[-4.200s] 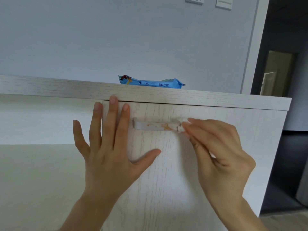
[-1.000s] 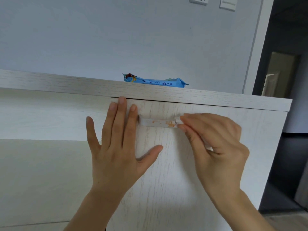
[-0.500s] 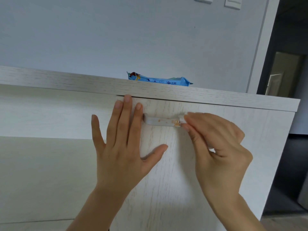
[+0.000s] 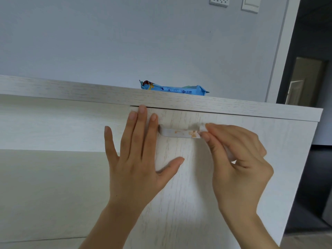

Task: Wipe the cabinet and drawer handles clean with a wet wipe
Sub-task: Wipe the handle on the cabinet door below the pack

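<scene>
cabinet door [image 4: 224, 177]: pale whitewashed wood grain, filling the lower centre and right of the frame, shut under an overhanging top.
cabinet top [image 4: 71, 92]: thick pale slab running from left edge to the right, tilted slightly down to the right.
handle [image 4: 177, 133]: short white bar, centre of frame just under the top, with orange smears near its right end.
wet wipe [image 4: 202, 127]: small white wad at the handle's right end; most of it is hidden, so its size is unclear.
right hand [image 4: 239, 164]: fingers pinched together on the wet wipe, pressing it on the handle's right end.
left hand [image 4: 138, 159]: spread flat, fingers apart, palm on the door just left of the handle, holding nothing.
wipe packet [image 4: 172, 89]: blue, lying on the cabinet top, above the handle.
wall [image 4: 125, 42]: plain grey-blue, upper frame.
socket and switch [image 4: 219, 0]: white plates, upper right.
doorway [image 4: 309, 78]: dark opening at right edge.
</scene>
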